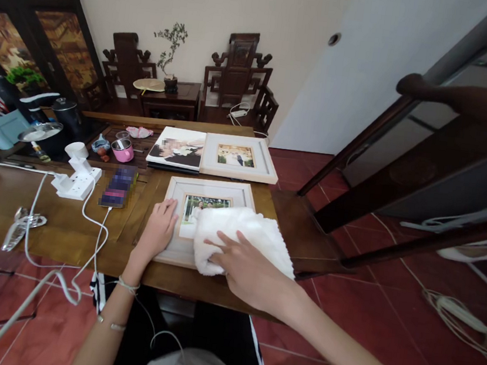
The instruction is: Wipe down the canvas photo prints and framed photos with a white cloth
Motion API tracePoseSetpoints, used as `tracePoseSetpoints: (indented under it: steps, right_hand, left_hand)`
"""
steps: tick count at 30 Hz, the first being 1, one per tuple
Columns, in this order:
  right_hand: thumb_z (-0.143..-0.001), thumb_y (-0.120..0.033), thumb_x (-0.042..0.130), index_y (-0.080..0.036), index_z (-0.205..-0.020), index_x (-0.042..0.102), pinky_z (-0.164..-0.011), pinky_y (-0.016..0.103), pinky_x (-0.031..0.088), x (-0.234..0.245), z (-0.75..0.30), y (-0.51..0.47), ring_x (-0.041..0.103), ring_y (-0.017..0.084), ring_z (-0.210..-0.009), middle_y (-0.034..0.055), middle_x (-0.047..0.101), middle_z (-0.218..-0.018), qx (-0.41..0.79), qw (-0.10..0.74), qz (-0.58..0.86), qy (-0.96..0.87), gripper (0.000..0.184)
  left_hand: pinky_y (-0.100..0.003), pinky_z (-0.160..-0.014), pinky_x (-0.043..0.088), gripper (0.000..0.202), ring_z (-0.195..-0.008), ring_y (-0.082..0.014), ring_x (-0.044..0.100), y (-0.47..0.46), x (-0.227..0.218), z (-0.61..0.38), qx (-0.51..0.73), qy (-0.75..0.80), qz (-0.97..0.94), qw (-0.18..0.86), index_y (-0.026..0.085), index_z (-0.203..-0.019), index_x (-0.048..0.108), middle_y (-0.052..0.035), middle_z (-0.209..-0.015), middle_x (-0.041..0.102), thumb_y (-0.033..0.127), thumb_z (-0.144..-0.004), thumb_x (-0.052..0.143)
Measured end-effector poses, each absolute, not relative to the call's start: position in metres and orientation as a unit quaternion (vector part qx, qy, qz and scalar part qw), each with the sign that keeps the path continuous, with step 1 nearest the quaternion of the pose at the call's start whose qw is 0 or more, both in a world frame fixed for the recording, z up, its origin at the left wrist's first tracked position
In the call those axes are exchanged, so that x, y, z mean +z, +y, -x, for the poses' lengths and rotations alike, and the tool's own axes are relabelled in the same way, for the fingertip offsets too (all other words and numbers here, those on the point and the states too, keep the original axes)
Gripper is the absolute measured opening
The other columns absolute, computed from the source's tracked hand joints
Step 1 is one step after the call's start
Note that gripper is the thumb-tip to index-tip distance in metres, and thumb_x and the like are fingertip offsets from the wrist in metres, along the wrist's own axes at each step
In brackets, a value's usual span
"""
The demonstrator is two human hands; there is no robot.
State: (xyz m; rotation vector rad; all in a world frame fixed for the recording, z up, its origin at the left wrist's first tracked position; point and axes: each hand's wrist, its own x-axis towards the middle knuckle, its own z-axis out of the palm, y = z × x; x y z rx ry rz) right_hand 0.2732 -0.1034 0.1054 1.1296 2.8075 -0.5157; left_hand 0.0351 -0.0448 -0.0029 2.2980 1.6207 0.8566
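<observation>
A white-framed photo point(179, 189) lies flat on the wooden table point(1, 200) in front of me. My left hand point(158, 228) rests flat on the frame's left edge, fingers stretched out. My right hand point(244, 265) presses down on a fluffy white cloth point(259, 232), fingers spread; the cloth covers the right half of the frame. Behind it lie a second white-framed photo point(267, 165) and a photo album point(177, 147) side by side.
A white power strip point(78, 177) with cables, a phone point(117, 188), a pink cup point(122, 150) and a kettle point(63, 110) sit to the left. Carved dark chairs point(239, 75) stand at the wall. A dark stair rail point(434, 111) rises on the right over red floor tiles.
</observation>
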Motion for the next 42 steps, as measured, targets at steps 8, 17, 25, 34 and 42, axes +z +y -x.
tracePoseSetpoints:
  steps: [8,17,25,34,42]
  right_hand:
    - [-0.071,0.001,0.042,-0.012,-0.119,0.061,-0.109,0.058,0.025,0.089,-0.221,-0.099,0.031,0.035,-0.136,0.0106,0.045,-0.145,-0.186,0.016,-0.303,0.935,0.053]
    - [-0.067,0.002,0.044,-0.016,-0.114,0.064,-0.112,0.057,0.022,0.094,-0.271,-0.118,0.029,0.031,-0.139,0.0098,0.045,-0.145,-0.192,0.012,-0.366,0.911,0.054]
    - [-0.06,0.007,0.038,-0.015,-0.107,0.067,-0.115,0.054,0.019,0.091,-0.308,-0.121,0.026,0.027,-0.14,0.0124,0.049,-0.142,-0.178,0.031,-0.411,0.894,0.059]
    - [-0.07,0.001,0.045,-0.016,-0.118,0.062,-0.113,0.057,0.019,0.071,-0.245,-0.1,0.023,0.031,-0.141,0.0076,0.038,-0.15,-0.148,-0.015,-0.308,0.94,0.053]
    - [-0.08,-0.003,0.045,-0.013,-0.127,0.055,-0.111,0.062,0.016,0.055,-0.212,-0.017,0.024,0.034,-0.14,0.0118,0.035,-0.151,-0.031,-0.02,-0.361,0.932,0.049]
  left_hand:
    - [-0.048,-0.115,0.025,0.042,-0.14,-0.0247,0.029,-0.04,-0.013,-0.025,0.332,0.522,-0.771,0.155,0.013,-0.135,0.044,-0.0161,-0.144,0.04,0.019,-0.095,0.031]
    - [-0.05,-0.117,0.021,0.046,-0.143,-0.0234,0.026,-0.039,-0.019,-0.025,0.366,0.507,-0.762,0.17,0.015,-0.137,0.042,-0.0152,-0.148,0.039,0.013,-0.093,0.031]
    - [-0.051,-0.117,0.023,0.045,-0.144,-0.0232,0.023,-0.041,-0.02,-0.029,0.375,0.496,-0.771,0.139,0.014,-0.135,0.045,-0.0165,-0.148,0.039,0.009,-0.093,0.03]
    - [-0.051,-0.117,0.022,0.044,-0.145,-0.0232,0.02,-0.044,-0.013,-0.028,0.355,0.512,-0.765,0.163,0.015,-0.136,0.044,-0.0143,-0.15,0.037,0.013,-0.094,0.03]
    - [-0.052,-0.117,0.02,0.049,-0.145,-0.0259,0.019,-0.042,-0.015,-0.027,0.347,0.513,-0.766,0.171,0.015,-0.142,0.037,-0.0148,-0.152,0.033,0.016,-0.094,0.033]
